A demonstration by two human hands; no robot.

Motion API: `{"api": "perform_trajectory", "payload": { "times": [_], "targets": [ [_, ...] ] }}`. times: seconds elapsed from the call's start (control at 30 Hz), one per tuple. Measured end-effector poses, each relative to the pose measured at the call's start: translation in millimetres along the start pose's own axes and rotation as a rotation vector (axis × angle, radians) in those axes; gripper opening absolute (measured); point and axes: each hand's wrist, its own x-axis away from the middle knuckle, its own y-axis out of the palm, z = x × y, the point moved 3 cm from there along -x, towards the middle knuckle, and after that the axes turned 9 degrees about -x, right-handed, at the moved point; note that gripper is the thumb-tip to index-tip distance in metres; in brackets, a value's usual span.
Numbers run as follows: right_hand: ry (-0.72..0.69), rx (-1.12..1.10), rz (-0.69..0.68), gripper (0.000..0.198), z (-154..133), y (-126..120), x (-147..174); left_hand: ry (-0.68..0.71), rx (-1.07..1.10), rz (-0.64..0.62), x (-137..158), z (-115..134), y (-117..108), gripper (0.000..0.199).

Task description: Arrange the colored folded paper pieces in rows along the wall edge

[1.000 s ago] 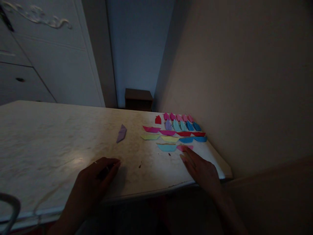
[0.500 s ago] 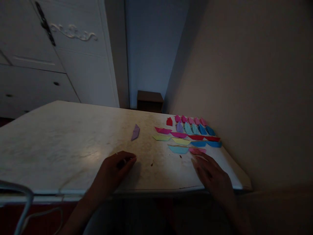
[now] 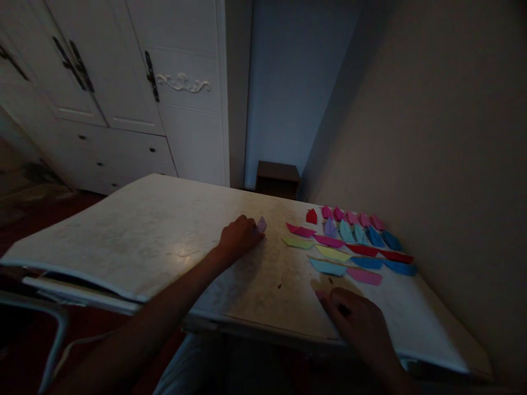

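Observation:
My left hand reaches over the middle of the table, its fingers closed on a small purple folded-paper boat; they hide part of it. Near the table's front edge my right hand holds nothing, its fingers loosely curled and the thumb apart from them. Just beyond it lie a pink paper boat and a light blue one, end to end. Behind them, rows hold yellow-green, blue, red and magenta paper boats, with several upright folded pieces at the back.
The white marbled table has its right side along a brown wall. White cabinets stand beyond it, with a brown box-like stand behind. A metal tube frame is at lower left. Dark specks mark the tabletop.
My left hand has moved forward to the purple paper boat and closed on it. My right hand has drawn back from the pink boat. The view has turned left.

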Motion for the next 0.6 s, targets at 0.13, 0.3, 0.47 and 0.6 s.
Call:
{"api": "perform_trajectory", "payload": {
  "times": [0.13, 0.3, 0.47, 0.6],
  "targets": [
    [-0.011, -0.002, 0.031, 0.057, 0, 0, -1, 0.053, 0.104, -0.033, -8, -8, -1, 0.028],
    [-0.006, -0.011, 0.049, 0.055, -2, 0, 2, 0.172, 0.196, 0.075, -3, -7, -14, 0.025],
    [-0.003, 0.014, 0.077, 0.051, -3, 3, 3, 0.367, 0.323, 0.148, 2, 51, -30, 0.027],
    [-0.016, 0.001, 0.081, 0.05, -3, 3, 3, 0.63, 0.337, 0.133, 7, 120, -33, 0.032]
  ]
}}
